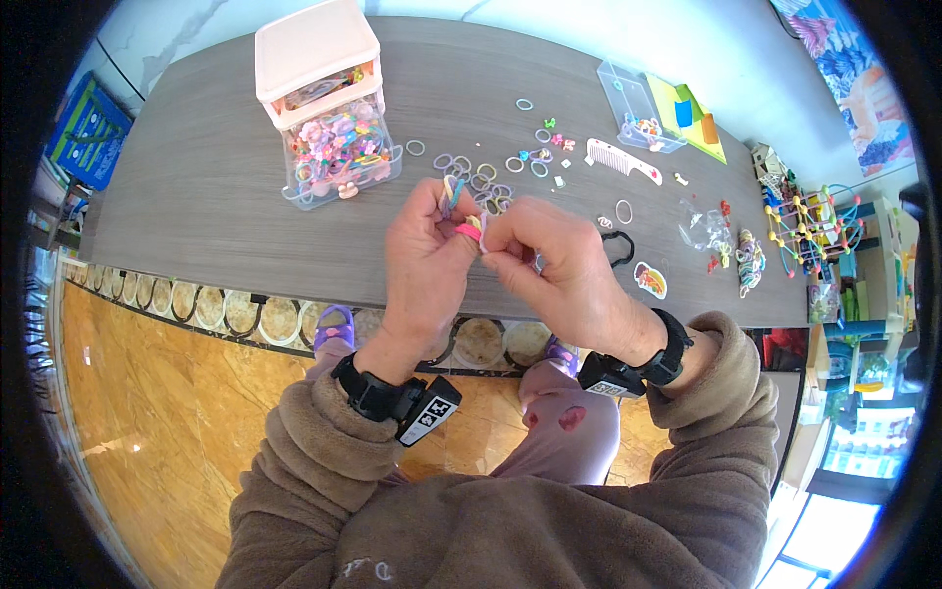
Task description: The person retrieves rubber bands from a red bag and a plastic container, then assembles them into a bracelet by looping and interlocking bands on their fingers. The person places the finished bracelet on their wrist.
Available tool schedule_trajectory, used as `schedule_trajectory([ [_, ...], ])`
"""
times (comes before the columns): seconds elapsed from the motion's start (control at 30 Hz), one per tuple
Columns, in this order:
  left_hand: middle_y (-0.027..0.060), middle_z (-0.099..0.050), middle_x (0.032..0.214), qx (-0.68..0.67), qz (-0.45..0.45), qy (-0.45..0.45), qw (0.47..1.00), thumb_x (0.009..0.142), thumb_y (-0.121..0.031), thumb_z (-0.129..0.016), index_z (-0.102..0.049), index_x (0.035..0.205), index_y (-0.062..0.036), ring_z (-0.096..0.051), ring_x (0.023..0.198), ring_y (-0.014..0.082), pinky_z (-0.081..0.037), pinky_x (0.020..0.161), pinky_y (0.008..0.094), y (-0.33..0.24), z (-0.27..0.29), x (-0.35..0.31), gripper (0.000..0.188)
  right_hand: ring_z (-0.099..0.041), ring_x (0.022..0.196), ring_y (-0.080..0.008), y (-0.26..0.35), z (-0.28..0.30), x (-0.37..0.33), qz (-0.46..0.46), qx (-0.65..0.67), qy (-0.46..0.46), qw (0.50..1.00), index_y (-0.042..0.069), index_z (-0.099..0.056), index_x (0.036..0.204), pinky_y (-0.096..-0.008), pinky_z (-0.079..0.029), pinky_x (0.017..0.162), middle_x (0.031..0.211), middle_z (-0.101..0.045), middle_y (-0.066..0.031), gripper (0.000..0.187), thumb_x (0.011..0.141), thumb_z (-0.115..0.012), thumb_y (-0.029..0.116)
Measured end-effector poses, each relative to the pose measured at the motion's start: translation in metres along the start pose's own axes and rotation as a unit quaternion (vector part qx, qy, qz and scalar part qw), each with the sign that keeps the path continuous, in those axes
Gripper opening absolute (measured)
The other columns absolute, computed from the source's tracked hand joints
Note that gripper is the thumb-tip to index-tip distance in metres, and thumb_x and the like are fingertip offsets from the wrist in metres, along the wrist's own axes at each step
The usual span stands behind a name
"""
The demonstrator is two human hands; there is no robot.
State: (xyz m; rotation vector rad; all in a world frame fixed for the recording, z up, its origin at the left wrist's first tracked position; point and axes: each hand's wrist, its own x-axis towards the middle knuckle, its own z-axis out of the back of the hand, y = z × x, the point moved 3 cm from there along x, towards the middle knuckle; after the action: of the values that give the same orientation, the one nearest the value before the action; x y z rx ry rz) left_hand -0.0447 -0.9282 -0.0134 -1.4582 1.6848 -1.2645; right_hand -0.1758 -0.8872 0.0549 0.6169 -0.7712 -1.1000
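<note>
My left hand [424, 270] is closed around a small bunch of coloured hair ties [452, 194], held above the front part of the table. A bright pink hair tie [469, 232] shows between my two hands at the fingertips. Beside it, my right hand [549, 263] is closed in a pinch on a pale lilac hair tie [483, 234]. My fingers hide part of the bunch. Several loose hair ties [483, 179] lie on the table just beyond my hands. A black hair tie [618, 247] rests to the right of my right hand.
On the grey table [216, 231] stands a pink-topped drawer box [319, 54], its lower clear drawer [339, 162] full of hair clips. A white comb [624, 161], clear tray [628, 98], sticker [650, 280], bundle of hair ties [751, 263] and bead maze [814, 221] lie rightward.
</note>
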Motion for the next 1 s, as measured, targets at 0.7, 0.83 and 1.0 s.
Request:
schedule_trajectory([
  [0.7,-0.0001,-0.057,0.070,-0.014,0.020,-0.070,0.997,0.088,0.001,-0.059,-0.049,0.081,-0.0042,-0.056,0.064,0.0066,-0.047,0.058,0.0228,0.004,0.020,0.019,0.013,-0.064,0.076,-0.0349,-0.162,0.074,0.081,-0.083,-0.343,0.053,0.934,0.005,-0.060,0.094,-0.0428,-0.051,0.066,0.080,-0.064,-0.0164,0.007,0.087,-0.063,0.007],
  [0.83,0.0016,-0.056,0.069,-0.085,0.046,-0.066,0.993,0.089,0.000,-0.057,-0.047,0.084,-0.0048,-0.054,0.055,0.0072,-0.046,0.050,0.0230,-0.004,0.022,0.013,0.012,-0.057,0.061,-0.0121,-0.152,0.083,0.078,-0.248,0.042,-0.027,0.968,0.006,-0.059,0.094,-0.0275,-0.046,0.052,0.076,-0.059,-0.0029,0.002,0.093,-0.061,0.006],
  [1.0,0.0031,-0.054,0.068,-0.082,0.035,-0.065,0.994,0.093,-0.002,-0.050,-0.048,0.096,-0.0039,-0.055,0.053,0.0111,-0.050,0.055,0.0271,-0.014,0.021,0.006,0.005,-0.054,0.061,-0.0093,-0.105,0.050,0.083,-0.198,0.337,-0.030,0.920,0.003,-0.058,0.104,-0.0238,-0.047,0.055,0.080,-0.059,-0.0017,0.012,0.094,-0.063,0.007],
])
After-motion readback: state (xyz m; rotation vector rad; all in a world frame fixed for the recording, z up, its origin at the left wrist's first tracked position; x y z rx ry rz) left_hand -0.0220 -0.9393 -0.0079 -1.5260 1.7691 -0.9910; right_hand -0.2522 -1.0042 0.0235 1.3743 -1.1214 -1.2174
